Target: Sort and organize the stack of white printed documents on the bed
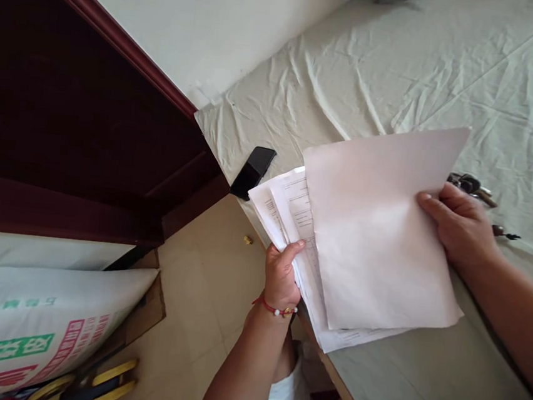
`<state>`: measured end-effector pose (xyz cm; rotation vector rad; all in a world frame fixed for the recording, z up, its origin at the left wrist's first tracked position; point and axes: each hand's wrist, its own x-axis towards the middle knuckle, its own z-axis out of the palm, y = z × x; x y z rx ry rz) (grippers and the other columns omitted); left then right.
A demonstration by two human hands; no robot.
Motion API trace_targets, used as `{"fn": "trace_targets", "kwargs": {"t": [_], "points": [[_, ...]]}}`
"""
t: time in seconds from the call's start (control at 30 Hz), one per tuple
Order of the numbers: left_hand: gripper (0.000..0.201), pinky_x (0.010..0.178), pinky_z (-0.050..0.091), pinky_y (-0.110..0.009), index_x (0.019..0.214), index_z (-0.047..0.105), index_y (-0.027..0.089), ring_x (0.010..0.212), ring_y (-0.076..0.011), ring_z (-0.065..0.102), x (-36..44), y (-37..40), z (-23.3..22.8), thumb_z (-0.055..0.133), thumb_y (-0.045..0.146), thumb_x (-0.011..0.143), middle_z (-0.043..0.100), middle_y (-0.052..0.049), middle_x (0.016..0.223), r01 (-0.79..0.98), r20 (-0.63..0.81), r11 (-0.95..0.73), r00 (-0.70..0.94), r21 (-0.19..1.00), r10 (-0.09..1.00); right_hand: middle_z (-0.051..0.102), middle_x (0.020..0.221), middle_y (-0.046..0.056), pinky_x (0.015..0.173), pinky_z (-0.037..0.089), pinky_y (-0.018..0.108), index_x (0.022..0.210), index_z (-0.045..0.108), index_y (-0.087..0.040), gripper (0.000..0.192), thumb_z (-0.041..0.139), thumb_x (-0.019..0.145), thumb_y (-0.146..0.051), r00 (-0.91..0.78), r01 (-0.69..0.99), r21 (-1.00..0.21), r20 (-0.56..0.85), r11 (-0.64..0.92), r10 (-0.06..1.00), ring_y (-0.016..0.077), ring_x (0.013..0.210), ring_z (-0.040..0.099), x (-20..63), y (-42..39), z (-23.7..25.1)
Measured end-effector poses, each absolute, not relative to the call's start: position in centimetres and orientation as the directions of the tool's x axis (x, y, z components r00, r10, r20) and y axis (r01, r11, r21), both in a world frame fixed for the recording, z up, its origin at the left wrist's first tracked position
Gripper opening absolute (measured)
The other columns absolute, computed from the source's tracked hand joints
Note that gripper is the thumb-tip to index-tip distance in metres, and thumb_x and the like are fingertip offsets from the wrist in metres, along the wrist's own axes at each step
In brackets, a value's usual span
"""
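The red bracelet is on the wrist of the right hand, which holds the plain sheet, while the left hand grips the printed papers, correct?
Not quite: the head view shows the red bracelet on the wrist of the left hand, which does grip the printed papers; the right hand holds the plain sheet.

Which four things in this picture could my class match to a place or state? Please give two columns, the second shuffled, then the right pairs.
Column 1
1. Smartphone
2. Red bracelet
3. Printed sheets
4. White sack

Column 2
A. Held by the left hand, partly under a blank-faced sheet
B. At the picture's lower left
C. Around the left wrist
D. Lying on the pale cloth, near its edge

Right pairs: 1-D; 2-C; 3-A; 4-B
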<state>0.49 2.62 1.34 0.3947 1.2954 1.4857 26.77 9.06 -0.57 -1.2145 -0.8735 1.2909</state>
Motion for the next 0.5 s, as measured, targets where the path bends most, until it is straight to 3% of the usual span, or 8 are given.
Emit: {"fn": "trace_targets", "kwargs": {"t": [0.23,0.37,0.5], "points": [[0.047,0.087,0.059,-0.033,0.101,0.081,0.023,0.09,-0.0223,0.078,0.66,2.52,1.59,0.089,0.022,0.055,0.083,-0.003,0.094,-0.501,-0.376,0.169,-0.347,0.849,0.859,0.077,0.093,0.001,0.059,0.058,0.022,0.101,0.075,-0.026,0.034,0.087,0.078,-0.047,0.026,-0.147,-0.976,-0.164,-0.159,0.986,0.0149,0.069,0.068,27.28,9.19,-0.67],[0.044,0.084,0.061,-0.034,0.096,0.082,0.022,0.088,-0.0245,0.078,0.61,2.42,1.43,0.09,0.024,0.053,0.084,-0.004,0.093,-0.478,-0.387,0.182,-0.373,0.859,0.843,0.074,0.085,-0.002,0.055,0.057,0.021,0.095,0.069,-0.026,0.035,0.092,0.072,-0.04,-0.007,-0.178,-0.969,-0.172,-0.17,0.985,0.0142,0.066,0.068,27.25,9.2,-0.48],[0.048,0.094,0.06,-0.038,0.1,0.082,0.021,0.098,-0.0276,0.079,0.71,2.51,1.19,0.094,0.03,0.054,0.084,-0.006,0.099,-0.458,-0.373,0.189,-0.354,0.869,0.857,0.075,0.085,-0.002,0.055,0.058,0.022,0.101,0.071,-0.027,0.04,0.094,0.07,-0.037,0.0,-0.177,-0.967,-0.187,-0.184,0.982,0.0147,0.066,0.069,27.24,9.24,-0.41]]}}
